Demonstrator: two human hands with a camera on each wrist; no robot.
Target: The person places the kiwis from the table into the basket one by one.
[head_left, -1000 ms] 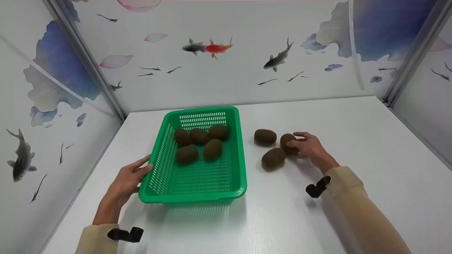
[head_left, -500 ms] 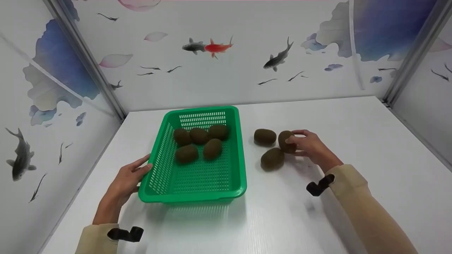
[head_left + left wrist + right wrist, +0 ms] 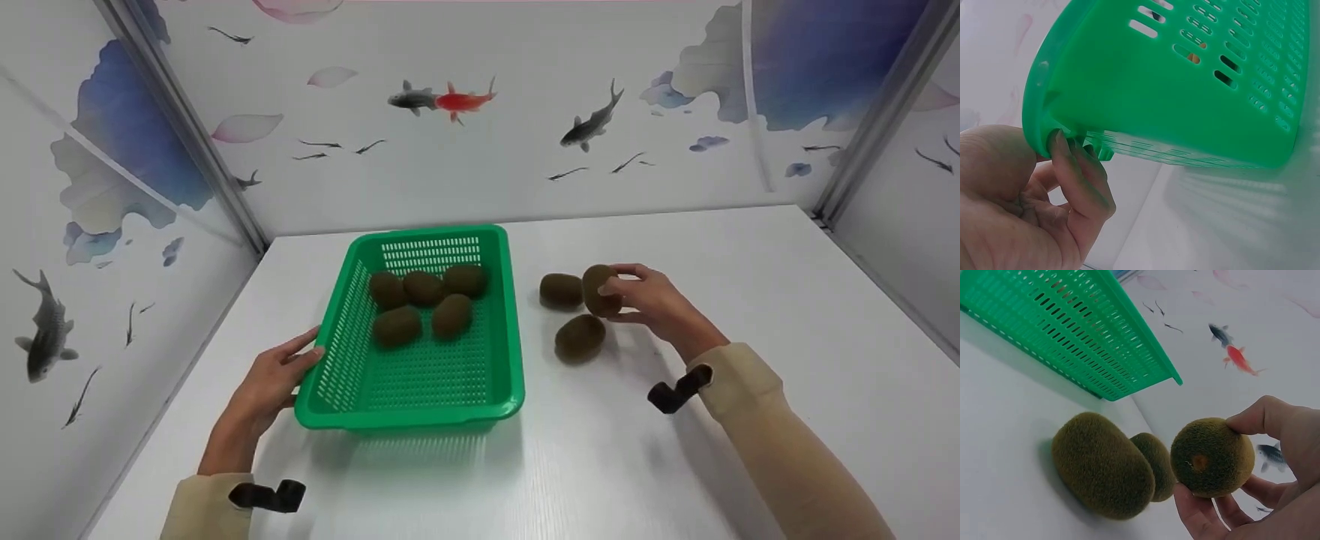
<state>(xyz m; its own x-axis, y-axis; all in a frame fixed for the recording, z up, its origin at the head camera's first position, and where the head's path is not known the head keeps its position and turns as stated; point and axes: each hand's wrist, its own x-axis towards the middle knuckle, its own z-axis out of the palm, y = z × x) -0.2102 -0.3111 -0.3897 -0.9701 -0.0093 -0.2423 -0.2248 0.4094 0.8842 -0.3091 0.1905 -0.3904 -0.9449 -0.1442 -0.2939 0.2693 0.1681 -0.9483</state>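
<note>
Basket (image 3: 431, 382), green, one: on the table (image 3: 570, 465); upper part cut off in both wrist views. Left hand (image 3: 274, 379): pinching the basket's rim at its left side; thumb mostly hidden by the rim in the left wrist view. Kiwis, five (image 3: 452, 316): inside the basket; undersides hidden. Held kiwi (image 3: 600, 291), one: right of the basket, between thumb and fingers of the right hand (image 3: 656, 300), partly covered by them. Loose kiwis, two (image 3: 580, 337): on the table; one partly hidden behind the other in the right wrist view.
</note>
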